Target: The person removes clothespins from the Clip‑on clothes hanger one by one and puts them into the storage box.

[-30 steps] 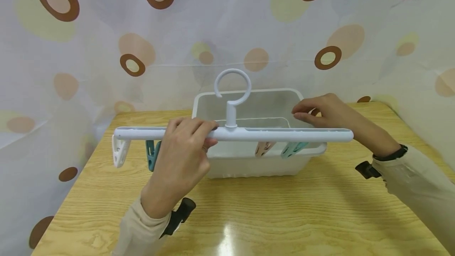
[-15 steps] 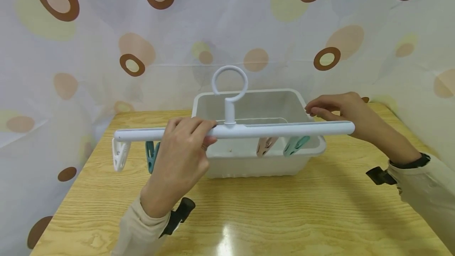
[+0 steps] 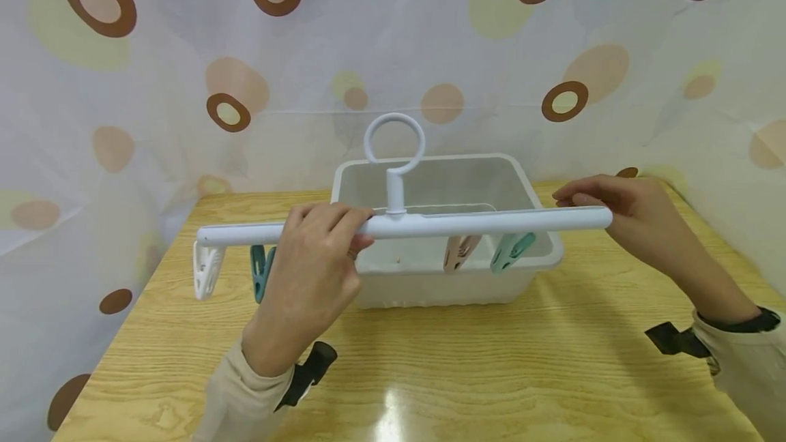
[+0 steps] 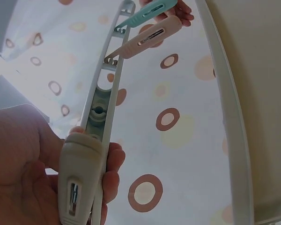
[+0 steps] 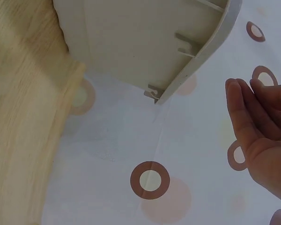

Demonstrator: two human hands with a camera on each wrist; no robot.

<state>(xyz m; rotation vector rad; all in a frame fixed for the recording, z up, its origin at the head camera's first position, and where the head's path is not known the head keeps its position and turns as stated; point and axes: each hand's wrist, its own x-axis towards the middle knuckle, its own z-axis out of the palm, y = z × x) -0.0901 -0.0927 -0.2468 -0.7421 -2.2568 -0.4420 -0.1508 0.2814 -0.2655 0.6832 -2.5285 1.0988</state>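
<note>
My left hand (image 3: 310,271) grips the bar of a white clip hanger (image 3: 479,224) just left of its round hook (image 3: 395,145). A white clip (image 3: 207,268) hangs at the bar's left end, beside a dark teal clip (image 3: 260,271) that my hand partly covers. On the right half hang a pink clip (image 3: 460,252) and a light teal clip (image 3: 513,251). In the left wrist view, a pale clip (image 4: 80,173) hangs beside my gripping fingers. My right hand (image 3: 638,213), holding nothing, is behind the bar's right end, its fingers loosely bent.
A white plastic bin (image 3: 448,288) stands behind and below the hanger on the wooden table (image 3: 467,374). Patterned white cloth (image 3: 405,39) hangs behind the table and along both sides.
My right hand has moved right, from over the bin's right rim to beyond the bar's right end. The hanger's right side has tilted up slightly, and the hook has shifted a little left.
</note>
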